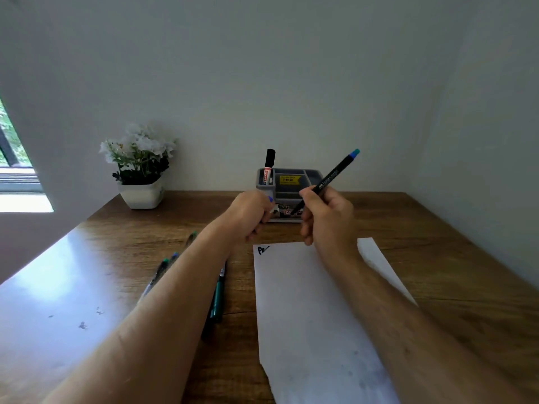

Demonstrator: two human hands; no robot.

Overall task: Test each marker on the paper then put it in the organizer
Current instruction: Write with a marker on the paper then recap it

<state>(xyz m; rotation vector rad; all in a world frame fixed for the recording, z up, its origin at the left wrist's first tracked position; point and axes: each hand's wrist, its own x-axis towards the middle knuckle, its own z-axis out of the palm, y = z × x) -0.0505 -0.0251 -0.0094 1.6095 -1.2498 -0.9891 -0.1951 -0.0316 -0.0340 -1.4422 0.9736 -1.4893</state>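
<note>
The pen (326, 182) is held in the right hand (326, 217), raised above the far edge of the paper (306, 316) and just in front of the organizer (291, 185). It slants up and to the right, its blue end high and its lower end pointing down toward the left hand (250, 214), a writing hold, with fingers and thumb closed around the lower barrel. The left hand is curled into a loose fist close beside that lower end, and something small and blue-tipped shows at its knuckles (likely the cap, though it is too small to be sure). That pairing suggests the cap is being taken off or put back on; I cannot tell which, nor whether the tip is bare.

The paper lies under the right forearm, so the pen need only drop a little to reach it. One dark scribble (263, 249) sits at its top left corner, leaving nearly the whole sheet for more tests.

The organizer stands at the back against the wall, within reach. One marker (269, 167) already stands upright in its left cup, black cap up.

More pens (217, 290) lie on the table (437, 258) to the left of the paper, partly hidden by the left forearm, presumably waiting their turn. A potted plant (140, 167) stands at the far left, well apart from the work.
</note>
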